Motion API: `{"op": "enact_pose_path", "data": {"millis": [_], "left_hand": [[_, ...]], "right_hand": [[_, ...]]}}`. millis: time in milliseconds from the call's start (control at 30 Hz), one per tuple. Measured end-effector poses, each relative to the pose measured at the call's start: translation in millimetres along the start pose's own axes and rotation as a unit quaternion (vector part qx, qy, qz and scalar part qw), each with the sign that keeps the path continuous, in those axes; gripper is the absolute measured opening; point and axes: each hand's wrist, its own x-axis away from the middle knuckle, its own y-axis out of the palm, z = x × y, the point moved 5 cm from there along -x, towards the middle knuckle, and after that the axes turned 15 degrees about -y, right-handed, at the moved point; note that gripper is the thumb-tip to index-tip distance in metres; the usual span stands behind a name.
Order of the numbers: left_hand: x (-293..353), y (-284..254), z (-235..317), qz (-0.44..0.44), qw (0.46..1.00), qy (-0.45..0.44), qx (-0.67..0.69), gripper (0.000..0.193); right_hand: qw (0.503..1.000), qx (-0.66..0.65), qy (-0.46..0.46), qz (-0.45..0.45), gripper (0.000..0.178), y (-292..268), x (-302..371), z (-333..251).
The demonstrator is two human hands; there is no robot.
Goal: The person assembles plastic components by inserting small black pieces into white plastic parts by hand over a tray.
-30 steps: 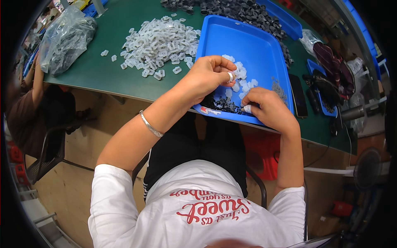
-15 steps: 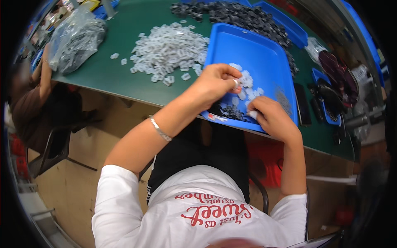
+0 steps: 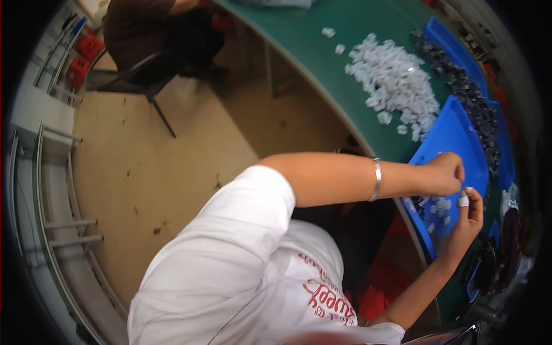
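Note:
My left hand [image 3: 445, 175], with a metal bracelet on its wrist, is closed over the blue tray [image 3: 447, 135]. Its fingertips meet those of my right hand [image 3: 470, 217], which is raised beside it with thumb and fingers pinched together. White wrapping covers part of a finger on the right hand. Whatever lies between the fingers is too small to make out. Below the hands, small white plastic pieces [image 3: 440, 206] lie loose in the tray, with small black parts [image 3: 420, 208] along its near edge.
A large heap of white pieces [image 3: 394, 83] covers the green table [image 3: 322, 57] left of the tray. Dark parts [image 3: 463, 77] are piled behind, near more blue trays [image 3: 454, 46]. At the upper left, a person in a brown top [image 3: 135, 26] sits on a chair [image 3: 123, 77].
The view has swung left, so the table appears farther right and tilted. My hands, apart over the tray before, have come together at the fingertips. The right hand has lifted off the pieces.

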Motion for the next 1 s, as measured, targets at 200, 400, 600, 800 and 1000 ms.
{"op": "enact_pose_path", "data": {"millis": [200,400,600,800,1000], "left_hand": [[7,-2,2,-0.086,0.993,-0.072,-0.025,0.018],[17,-6,0,-0.077,0.991,-0.106,-0.008,0.018],[20,-12,-3,-0.061,0.989,-0.128,0.027,0.021],[13,-14,-8,-0.052,0.992,-0.096,0.060,0.027],[18,-15,-2,-0.087,0.967,-0.184,0.150,0.030]], "right_hand": [[0.998,0.051,-0.006,-0.037,0.017,13,8,-4],[0.995,0.082,-0.008,-0.052,0.018,14,14,-4],[0.995,0.070,-0.032,-0.056,0.017,17,16,-6],[0.997,0.056,-0.010,-0.046,0.018,15,16,-7],[0.999,-0.029,0.026,-0.006,0.012,17,12,-12]]}}
